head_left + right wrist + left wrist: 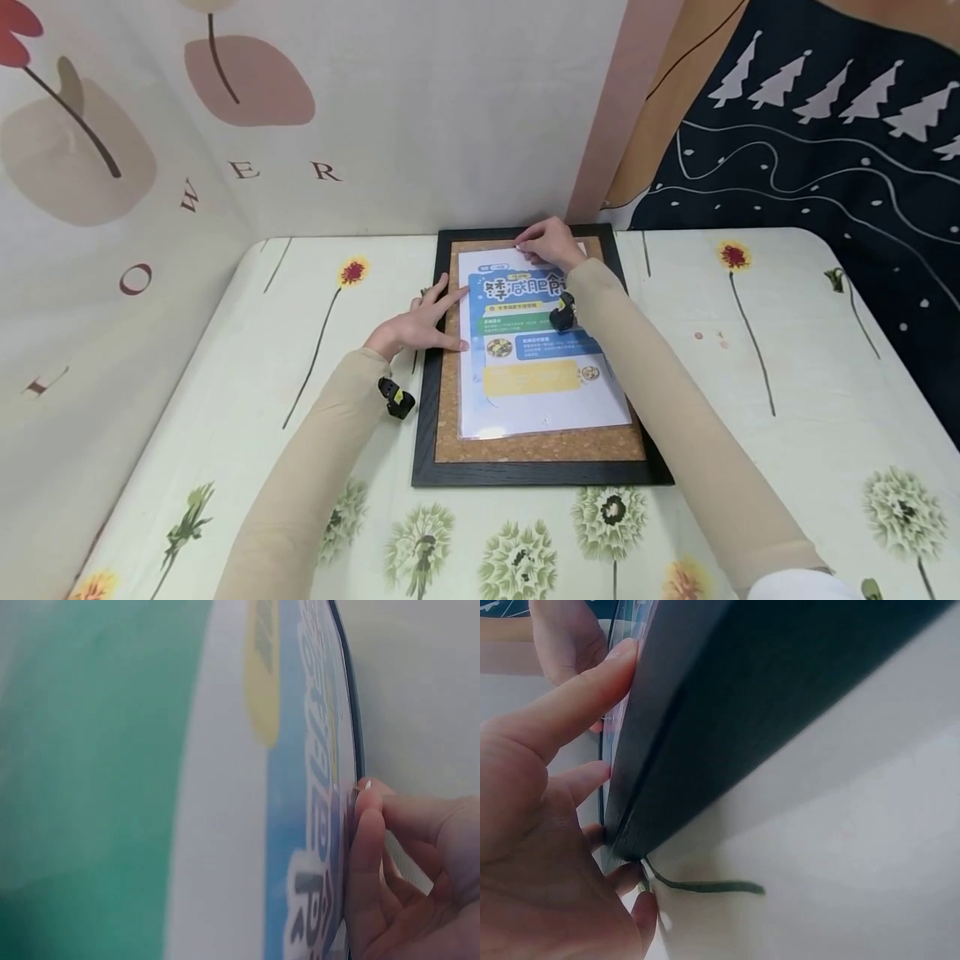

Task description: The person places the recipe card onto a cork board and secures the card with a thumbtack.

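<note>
A laminated printed sheet [525, 408] lies on a cork board [540, 451] with a black frame [540, 475]. At the sheet's top edge my right hand [553, 243] pinches a small whitish push pin [363, 787] between thumb and index finger, its tip close to the sheet. My left hand [420, 323] rests with spread fingers across the frame's left side; thumb and index fingertips touch the sheet's left edge. In the left wrist view, the left hand [540, 802] lies along the frame's outer side. My right forearm hides the sheet's upper right part.
The board lies on a table with a flower-printed cloth [337, 467], its top edge near a pale wall hanging [420, 150]. A dark cloth with white trees [810, 158] hangs at the right. Black wrist cameras [396, 398] sit on both sleeves.
</note>
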